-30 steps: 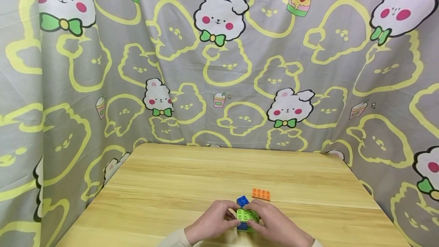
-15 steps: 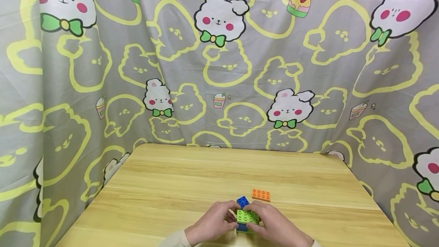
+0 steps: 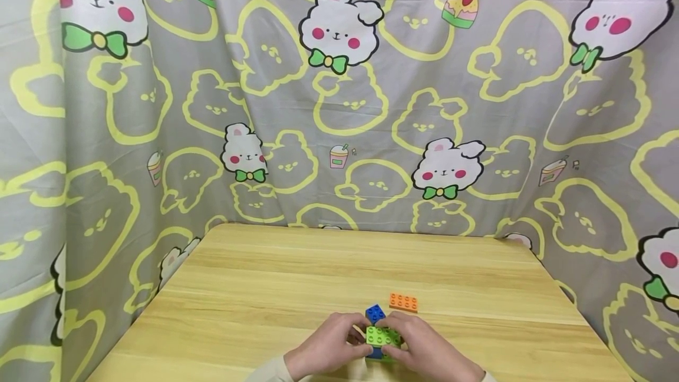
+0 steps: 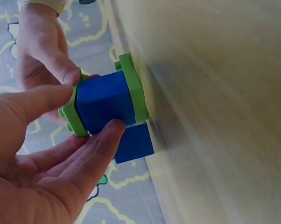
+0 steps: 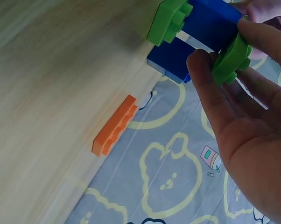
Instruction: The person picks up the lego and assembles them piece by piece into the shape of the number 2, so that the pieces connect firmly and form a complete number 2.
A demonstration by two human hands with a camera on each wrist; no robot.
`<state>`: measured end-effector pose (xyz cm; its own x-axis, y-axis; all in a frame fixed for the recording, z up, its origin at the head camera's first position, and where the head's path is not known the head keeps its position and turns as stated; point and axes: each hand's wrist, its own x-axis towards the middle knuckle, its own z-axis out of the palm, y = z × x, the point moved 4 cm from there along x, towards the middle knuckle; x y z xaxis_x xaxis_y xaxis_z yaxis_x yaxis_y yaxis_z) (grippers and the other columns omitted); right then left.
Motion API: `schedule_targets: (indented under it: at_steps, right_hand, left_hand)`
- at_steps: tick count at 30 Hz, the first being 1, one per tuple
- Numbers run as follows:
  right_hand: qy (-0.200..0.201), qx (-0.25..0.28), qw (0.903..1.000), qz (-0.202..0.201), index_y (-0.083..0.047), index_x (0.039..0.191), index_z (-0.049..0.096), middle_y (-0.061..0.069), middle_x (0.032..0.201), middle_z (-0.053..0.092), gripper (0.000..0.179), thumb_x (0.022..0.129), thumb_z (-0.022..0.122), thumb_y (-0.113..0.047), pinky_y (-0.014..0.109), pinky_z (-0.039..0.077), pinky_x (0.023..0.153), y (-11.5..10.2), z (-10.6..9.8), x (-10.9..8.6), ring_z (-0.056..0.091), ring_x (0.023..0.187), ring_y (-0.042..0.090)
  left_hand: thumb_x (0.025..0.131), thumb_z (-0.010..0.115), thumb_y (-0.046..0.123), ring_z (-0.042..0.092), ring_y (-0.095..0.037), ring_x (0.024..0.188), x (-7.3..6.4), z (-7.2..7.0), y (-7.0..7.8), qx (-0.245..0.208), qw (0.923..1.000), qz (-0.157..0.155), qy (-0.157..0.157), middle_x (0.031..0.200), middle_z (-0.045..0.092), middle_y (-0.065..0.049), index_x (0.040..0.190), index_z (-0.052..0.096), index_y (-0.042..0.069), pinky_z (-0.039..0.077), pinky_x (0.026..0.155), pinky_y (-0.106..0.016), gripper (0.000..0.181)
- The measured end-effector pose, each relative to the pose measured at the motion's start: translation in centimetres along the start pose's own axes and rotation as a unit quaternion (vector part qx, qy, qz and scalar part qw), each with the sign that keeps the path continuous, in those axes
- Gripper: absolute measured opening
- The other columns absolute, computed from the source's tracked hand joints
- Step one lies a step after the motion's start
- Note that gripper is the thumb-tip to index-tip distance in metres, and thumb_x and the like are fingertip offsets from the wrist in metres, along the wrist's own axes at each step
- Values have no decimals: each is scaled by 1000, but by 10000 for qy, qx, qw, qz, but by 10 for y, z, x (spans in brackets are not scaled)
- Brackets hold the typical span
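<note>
In the head view, my left hand (image 3: 331, 343) and right hand (image 3: 427, 346) hold a small stack of toy building bricks from both sides. On top is a thin light green brick (image 3: 378, 335) with studs. Below it sits a blue brick (image 4: 105, 100), above a second thin green brick (image 4: 133, 86) at the table surface. The left thumb and fingers pinch the stack around the blue brick. The right thumb and fingers pinch the upper green brick (image 5: 231, 60), tilted slightly against the blue one. Just behind the stack stands another blue brick (image 3: 375, 313), close to the fingertips.
An orange thin brick (image 3: 404, 302) lies on the wooden table (image 3: 265, 287), behind and right of the stack. A grey patterned curtain (image 3: 366, 105) hangs along the table's far edge and sides.
Both hands keep their place on the stack. The left thumb has shifted slightly, pulling back and then coming against the stack again. The loose bricks have not moved.
</note>
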<state>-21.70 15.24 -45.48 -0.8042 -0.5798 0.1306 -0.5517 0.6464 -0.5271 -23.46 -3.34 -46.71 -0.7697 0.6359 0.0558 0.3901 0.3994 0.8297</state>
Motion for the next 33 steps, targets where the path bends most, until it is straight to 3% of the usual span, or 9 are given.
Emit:
schedule_targets:
  at_steps: [7, 13, 20, 33]
  right_hand:
    - [50, 41, 10000, -24, -22, 124, 69, -11, 121, 68, 36, 97, 67, -46, 31, 57, 88, 0, 0, 0, 63, 111, 7]
    - [185, 52, 9997, -177, -22, 121, 71, -13, 117, 68, 30, 97, 70, -39, 30, 57, 88, 0, -1, 0, 63, 108, 4]
    - [360, 2, 9988, -330, -19, 118, 73, -13, 113, 70, 27, 94, 74, -32, 28, 58, 84, -1, 0, 0, 64, 104, 2]
    - [154, 273, 9995, -8, -20, 122, 73, -10, 118, 72, 32, 95, 71, -38, 30, 58, 87, 2, 1, 2, 66, 108, 6]
  left_hand:
    - [92, 78, 15, 69, 0, 84, -1, -1, 1, 161, 9998, 31, 85, 103, 74, 4, 113, 72, 9, 55, 72, -16, 22]
    - [90, 79, 14, 68, 3, 83, -1, -1, 4, 528, 9981, 249, 214, 103, 75, 3, 111, 73, 7, 55, 73, -14, 23]
    - [89, 80, 11, 70, 1, 85, -1, -1, 5, 451, 9984, 257, 229, 102, 76, 1, 109, 73, 6, 55, 73, -13, 22]
    - [90, 79, 12, 69, 2, 84, -1, -1, 5, 524, 9983, 206, 147, 102, 76, 4, 111, 75, 7, 55, 74, -14, 21]
